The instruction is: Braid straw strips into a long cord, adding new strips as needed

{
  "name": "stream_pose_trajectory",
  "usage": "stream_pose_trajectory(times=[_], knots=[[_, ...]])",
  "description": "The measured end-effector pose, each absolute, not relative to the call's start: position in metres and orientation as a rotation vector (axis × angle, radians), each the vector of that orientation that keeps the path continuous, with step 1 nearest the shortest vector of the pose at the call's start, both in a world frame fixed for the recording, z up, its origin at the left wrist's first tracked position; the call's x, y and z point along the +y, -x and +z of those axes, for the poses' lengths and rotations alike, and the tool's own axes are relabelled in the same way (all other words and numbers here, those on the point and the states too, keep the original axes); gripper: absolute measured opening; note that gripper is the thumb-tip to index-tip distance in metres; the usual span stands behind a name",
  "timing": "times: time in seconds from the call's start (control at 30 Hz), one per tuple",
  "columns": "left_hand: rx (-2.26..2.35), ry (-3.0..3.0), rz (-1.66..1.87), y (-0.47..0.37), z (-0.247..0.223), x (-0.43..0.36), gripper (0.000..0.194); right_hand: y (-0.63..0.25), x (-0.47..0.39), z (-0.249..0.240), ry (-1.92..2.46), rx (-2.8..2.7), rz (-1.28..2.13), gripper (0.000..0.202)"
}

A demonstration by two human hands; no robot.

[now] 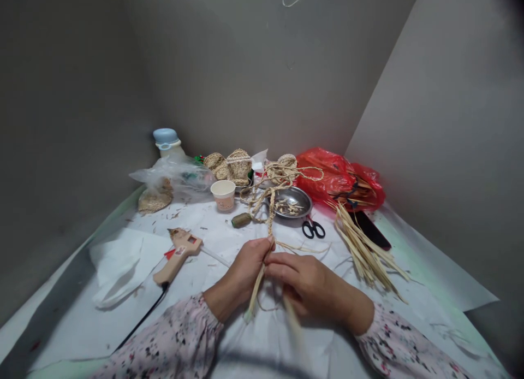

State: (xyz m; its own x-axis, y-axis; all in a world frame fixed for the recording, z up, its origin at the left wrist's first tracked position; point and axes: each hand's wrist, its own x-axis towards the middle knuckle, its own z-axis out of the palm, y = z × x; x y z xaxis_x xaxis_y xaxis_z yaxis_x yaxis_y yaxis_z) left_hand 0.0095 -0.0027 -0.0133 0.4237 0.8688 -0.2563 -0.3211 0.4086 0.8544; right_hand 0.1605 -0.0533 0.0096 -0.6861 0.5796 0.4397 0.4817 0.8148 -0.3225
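A braided straw cord runs from the middle of the table toward me. My left hand pinches its near end, with loose straw strands hanging below the fingers. Close against it on the right, my right hand has its fingers closed on strands of the same straw; one strand under it is blurred by motion. The cord's far part lies in loops over the rim of a metal bowl holding straw scraps.
Left: glue gun with cable, white paper, plastic bag, bottle. Behind: paper cup, thread spool, woven coils. Right: scissors, straw bundle, dark phone, red bag.
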Motion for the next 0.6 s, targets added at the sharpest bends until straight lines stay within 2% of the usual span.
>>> stream_pose_trajectory(times=[0.1, 0.2, 0.37, 0.6], knots=[[0.801, -0.836, 0.837, -0.008, -0.011, -0.003, 0.031, -0.163, -0.050, 0.005, 0.780, -2.412, 0.182, 0.051], [0.820, -0.898, 0.794, -0.008, -0.008, -0.004, 0.031, -0.165, -0.045, -0.003, 0.949, -2.134, 0.134, 0.038], [0.848, -1.041, 0.772, -0.011, -0.008, -0.008, 0.035, -0.161, -0.041, -0.006, 1.227, -1.797, 0.373, 0.025], [0.893, -1.140, 0.777, -0.012, -0.005, -0.012, 0.035, -0.158, -0.041, -0.004, 1.207, -1.735, 0.610, 0.018]])
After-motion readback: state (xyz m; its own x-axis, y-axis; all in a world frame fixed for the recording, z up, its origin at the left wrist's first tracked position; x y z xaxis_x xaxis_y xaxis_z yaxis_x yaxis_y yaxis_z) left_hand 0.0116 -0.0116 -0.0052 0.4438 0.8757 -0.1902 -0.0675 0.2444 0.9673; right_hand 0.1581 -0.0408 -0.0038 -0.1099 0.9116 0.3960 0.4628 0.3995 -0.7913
